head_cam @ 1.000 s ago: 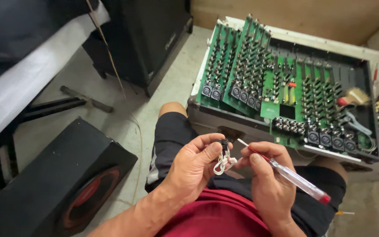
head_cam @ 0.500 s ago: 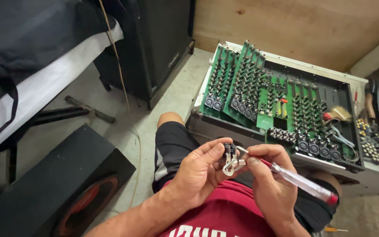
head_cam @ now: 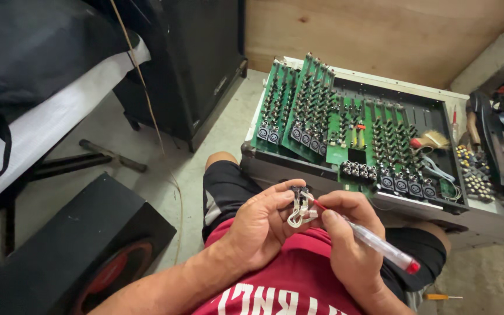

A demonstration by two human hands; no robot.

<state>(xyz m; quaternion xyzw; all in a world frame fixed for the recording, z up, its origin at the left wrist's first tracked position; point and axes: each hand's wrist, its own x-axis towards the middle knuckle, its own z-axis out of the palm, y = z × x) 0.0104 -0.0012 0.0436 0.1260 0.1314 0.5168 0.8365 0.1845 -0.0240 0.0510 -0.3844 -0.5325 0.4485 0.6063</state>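
A: Starting left. Left hand (head_cam: 261, 224) sits over the lap, palm turned up toward the camera, wrist bent in. Grip's closed on a small connector part (head_cam: 298, 205) — dark body on top, pale wire loops hanging below. It's pinched between thumb and first fingers, just in front of the open mixer chassis (head_cam: 345, 175), nearer the person.

B: How's that part gonna handle?

A: Light, I'd say, no weight to it. Body looks stiff, but the wire loops are soft and probably bend easy. Fragile at the joints, prob. Best hold is on the dark body, not the wires, and that's roughly where the thumb is.

B: Right side?

A: Right hand (head_cam: 351, 233) touching the left, knuckles up, wrist low over the red shirt (head_cam: 287, 286). Grip's wrapped shut round a clear-handled screwdriver (head_cam: 374, 242), held like a pen. Red-tipped end meets the connector part; handle trails back, away from the chassis. Smooth plastic, could be slippery, but stiff and light.

B: And beyond the hands?

A: Chassis lies on the floor past the knees, green circuit boards (head_cam: 310, 111) tilted up inside. A brush (head_cam: 433, 140) rests at its right end. Black speaker box (head_cam: 88, 245) well left of the chassis.
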